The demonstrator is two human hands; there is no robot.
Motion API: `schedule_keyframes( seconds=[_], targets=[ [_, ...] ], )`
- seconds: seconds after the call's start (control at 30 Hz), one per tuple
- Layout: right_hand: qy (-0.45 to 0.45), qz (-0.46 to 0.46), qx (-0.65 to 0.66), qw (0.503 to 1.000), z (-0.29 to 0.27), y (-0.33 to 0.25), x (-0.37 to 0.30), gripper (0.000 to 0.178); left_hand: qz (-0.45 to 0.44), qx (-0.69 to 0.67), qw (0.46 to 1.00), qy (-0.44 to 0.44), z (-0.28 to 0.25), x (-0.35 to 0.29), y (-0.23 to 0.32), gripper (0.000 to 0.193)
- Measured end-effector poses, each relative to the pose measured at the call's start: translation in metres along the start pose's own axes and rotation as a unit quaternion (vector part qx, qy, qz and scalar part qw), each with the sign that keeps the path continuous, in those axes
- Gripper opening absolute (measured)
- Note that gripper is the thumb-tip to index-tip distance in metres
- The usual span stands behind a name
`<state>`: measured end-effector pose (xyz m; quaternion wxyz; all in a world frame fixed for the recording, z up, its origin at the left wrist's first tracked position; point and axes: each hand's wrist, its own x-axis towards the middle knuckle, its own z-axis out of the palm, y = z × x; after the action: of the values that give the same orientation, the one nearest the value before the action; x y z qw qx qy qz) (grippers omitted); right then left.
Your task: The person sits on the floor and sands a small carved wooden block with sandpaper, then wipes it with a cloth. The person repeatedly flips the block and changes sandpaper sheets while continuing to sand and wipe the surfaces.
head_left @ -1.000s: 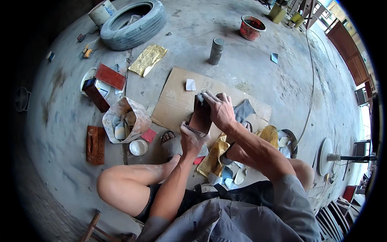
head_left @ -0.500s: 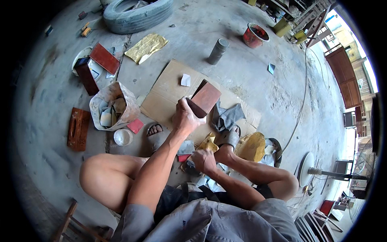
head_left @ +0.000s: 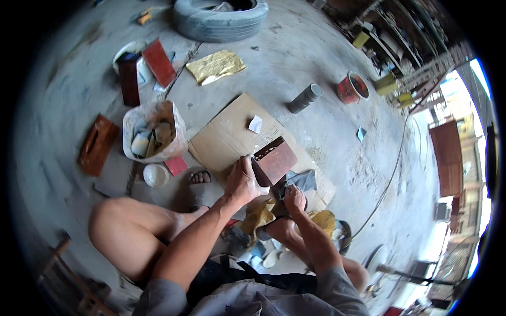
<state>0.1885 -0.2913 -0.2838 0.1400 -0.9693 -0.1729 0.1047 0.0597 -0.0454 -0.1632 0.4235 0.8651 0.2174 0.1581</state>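
My left hand grips a reddish-brown wooden box by its near left side, holding it tilted above a flattened cardboard sheet. One end of the box shows a dark opening with a cut-out pattern. Just right of it, my right hand is closed at the near edge of a dark grey cloth; the fingertips are partly hidden. Crumpled yellow-brown sandpaper lies between my feet, close to both wrists.
At the left stand a white bucket of scraps, a small white tub and a slotted wooden panel. Farther off are a tyre, gold paper, a grey cylinder and a red bucket. A cable crosses the floor.
My right hand has gone from the yellow-brown sandpaper forward to the grey cloth. The box, still in my left hand, sits lower and slightly right in view, and the head view has shifted.
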Motion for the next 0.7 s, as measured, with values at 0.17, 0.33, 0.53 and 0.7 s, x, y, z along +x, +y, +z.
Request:
schedule_keyframes(
  seconds=[0.17,0.33,0.53,0.7],
  targets=[
    [0.087,0.044,-0.271,0.958,-0.048,0.077,-0.008,0.072,0.022,-0.005,0.999,0.038,0.005,-0.017,0.000,0.101],
    [-0.149,0.307,-0.263,0.903,-0.113,0.135,-0.027,0.093,0.033,-0.026,0.998,0.057,-0.002,-0.037,-0.006,0.110],
    [-0.187,0.272,-0.258,0.908,-0.107,0.162,-0.053,0.056,0.042,-0.034,0.997,0.047,0.005,-0.044,-0.003,0.108],
    [-0.116,0.288,-0.249,0.917,-0.090,0.169,-0.053,0.085,0.058,-0.021,0.996,0.069,0.016,-0.059,-0.004,0.110]
  ],
)
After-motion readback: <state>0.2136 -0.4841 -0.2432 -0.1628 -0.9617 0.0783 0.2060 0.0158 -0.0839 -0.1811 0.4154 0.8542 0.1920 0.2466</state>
